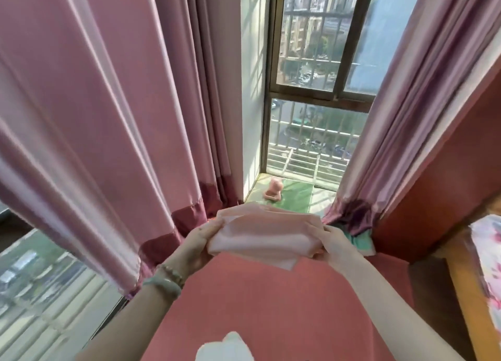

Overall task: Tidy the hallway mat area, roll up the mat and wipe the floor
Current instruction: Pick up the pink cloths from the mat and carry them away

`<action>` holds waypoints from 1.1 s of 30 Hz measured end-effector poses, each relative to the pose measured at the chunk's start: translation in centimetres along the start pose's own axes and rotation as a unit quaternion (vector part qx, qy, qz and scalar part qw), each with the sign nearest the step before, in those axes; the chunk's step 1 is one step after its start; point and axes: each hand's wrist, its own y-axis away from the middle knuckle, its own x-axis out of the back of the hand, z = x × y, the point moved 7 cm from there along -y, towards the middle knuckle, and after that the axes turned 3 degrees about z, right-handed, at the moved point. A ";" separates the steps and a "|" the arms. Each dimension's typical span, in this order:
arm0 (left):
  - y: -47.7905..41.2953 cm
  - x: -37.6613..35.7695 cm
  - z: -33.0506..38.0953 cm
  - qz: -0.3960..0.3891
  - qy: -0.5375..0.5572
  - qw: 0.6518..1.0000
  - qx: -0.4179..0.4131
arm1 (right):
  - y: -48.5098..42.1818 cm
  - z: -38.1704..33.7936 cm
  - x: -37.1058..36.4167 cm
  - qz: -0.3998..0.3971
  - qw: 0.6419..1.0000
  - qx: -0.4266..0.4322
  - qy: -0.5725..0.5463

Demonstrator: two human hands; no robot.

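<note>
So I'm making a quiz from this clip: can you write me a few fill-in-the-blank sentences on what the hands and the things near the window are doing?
1. Both hands, the left hand and the right hand, grip one pale pink ____.
2. The folded cloth is held above a ____ mat.
3. A small pink toy sits on the ____ sheet by the window.
4. The bracelets are on the ____ wrist.

Missing words: cloth; red; green; left

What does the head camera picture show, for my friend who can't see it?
Two hands, left and right, hold a folded pink cloth above a red mat. Pink curtains hang on both sides of a window, and a small pink toy sits on the sill.
</note>
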 end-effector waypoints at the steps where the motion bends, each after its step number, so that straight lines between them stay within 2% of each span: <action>1: -2.3 0.2 1.1 -0.007 -0.003 1.000 0.007 | -1.9 -0.7 -0.7 0.006 1.000 -0.004 -0.011; 8: -17.1 0.3 7.1 -0.031 0.035 0.997 0.062 | -12.8 -6.0 -4.0 0.048 0.998 -0.007 -0.044; 15: -28.3 -1.0 10.6 -0.042 0.076 0.991 0.103 | -22.1 -9.7 -4.8 0.082 0.994 -0.011 -0.067; 19: -35.2 -1.5 11.6 -0.034 0.065 0.990 0.122 | -28.5 -11.8 -5.0 0.074 0.995 -0.019 -0.061; 30: -57.7 -4.3 14.4 -0.041 -0.024 0.993 0.105 | -50.6 -18.5 -2.8 0.048 0.999 -0.021 -0.014; 33: -62.8 -4.0 13.3 -0.061 -0.088 0.988 0.114 | -55.6 -19.2 -2.3 0.041 0.998 -0.035 -0.013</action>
